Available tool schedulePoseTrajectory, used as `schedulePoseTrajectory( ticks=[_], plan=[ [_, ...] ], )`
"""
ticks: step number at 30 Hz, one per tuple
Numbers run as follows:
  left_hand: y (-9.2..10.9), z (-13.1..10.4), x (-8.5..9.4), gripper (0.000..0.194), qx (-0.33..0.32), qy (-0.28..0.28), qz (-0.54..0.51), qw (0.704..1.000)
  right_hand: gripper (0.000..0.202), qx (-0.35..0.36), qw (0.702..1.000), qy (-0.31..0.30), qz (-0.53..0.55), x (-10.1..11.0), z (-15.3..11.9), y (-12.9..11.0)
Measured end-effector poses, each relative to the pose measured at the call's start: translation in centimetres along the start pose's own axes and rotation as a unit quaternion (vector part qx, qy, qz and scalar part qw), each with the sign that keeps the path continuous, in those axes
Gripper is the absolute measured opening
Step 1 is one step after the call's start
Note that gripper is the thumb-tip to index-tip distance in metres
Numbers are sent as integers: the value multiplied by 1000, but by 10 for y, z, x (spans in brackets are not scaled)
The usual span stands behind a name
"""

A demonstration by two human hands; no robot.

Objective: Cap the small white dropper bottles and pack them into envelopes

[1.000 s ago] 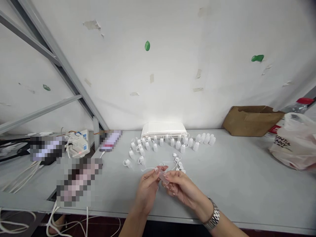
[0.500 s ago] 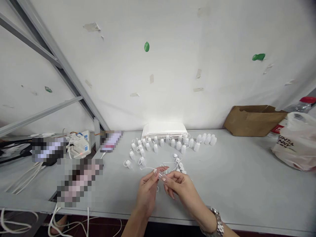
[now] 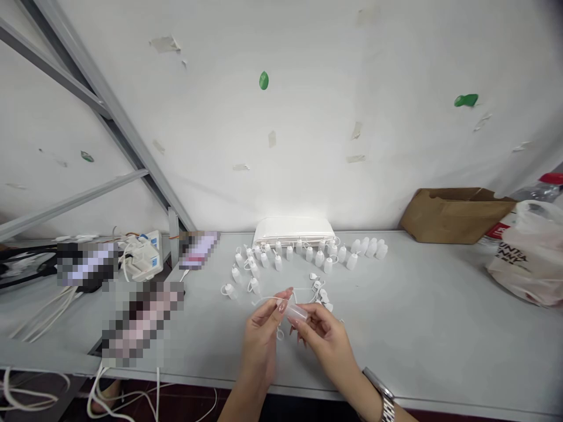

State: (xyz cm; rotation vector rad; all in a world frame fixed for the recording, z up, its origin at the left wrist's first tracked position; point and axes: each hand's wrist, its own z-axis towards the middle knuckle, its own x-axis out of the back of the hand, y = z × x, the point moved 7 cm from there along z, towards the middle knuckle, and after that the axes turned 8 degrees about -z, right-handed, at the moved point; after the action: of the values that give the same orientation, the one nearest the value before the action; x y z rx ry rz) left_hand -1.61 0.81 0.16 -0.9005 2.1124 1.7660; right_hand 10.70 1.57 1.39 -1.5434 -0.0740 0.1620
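Note:
Between my hands, above the table's front part, is a small translucent squeeze bottle (image 3: 297, 312), lying nearly sideways. My left hand (image 3: 263, 328) pinches a white cap (image 3: 280, 302) at the bottle's top end, and a thin strap curves out from it to the left. My right hand (image 3: 323, 331) has thumb and fingers closed around the bottle's body. Just beyond my hands lies a loose pile of white caps (image 3: 323, 295) with straps. Farther back stand several small white bottles with caps (image 3: 308, 254).
Several bottles without caps (image 3: 368, 247) stand in a cluster at the back right. Behind the bottles is a white flat stack (image 3: 294, 230). A brown cardboard box (image 3: 457, 217) and a plastic bag (image 3: 528, 258) stand at right. Phones, cables and a power strip (image 3: 147, 258) lie at left.
The bottle has turned so that more of its body shows, and my right hand has shifted slightly right along it. My left hand stays at the cap end.

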Motion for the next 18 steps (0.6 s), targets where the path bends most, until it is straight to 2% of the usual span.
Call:
schedulePoseTrajectory(
  ticks=[4,6,9,12,15,18],
  plan=[
    [-7,-1,-4,24,48,-29,-84,995,25,42,998,21,-45,2,-6,-7],
    [-10,-2,-6,25,59,-43,-108,991,27,27,999,14,-23,0,-7,-7],
    [-13,-3,-7,27,48,-34,-108,992,31,-10,1000,-6,17,-5,-8,-7],
    [-14,-5,-9,28,42,-33,-108,993,31,-14,1000,-9,16,-7,-9,-7],
    [-15,-8,-13,23,59,-49,-125,989,23,45,998,13,-40,-4,-10,-8],
    [-18,-8,-14,19,81,-53,-148,984,11,170,974,47,-144,-1,-14,-16]
  ],
)
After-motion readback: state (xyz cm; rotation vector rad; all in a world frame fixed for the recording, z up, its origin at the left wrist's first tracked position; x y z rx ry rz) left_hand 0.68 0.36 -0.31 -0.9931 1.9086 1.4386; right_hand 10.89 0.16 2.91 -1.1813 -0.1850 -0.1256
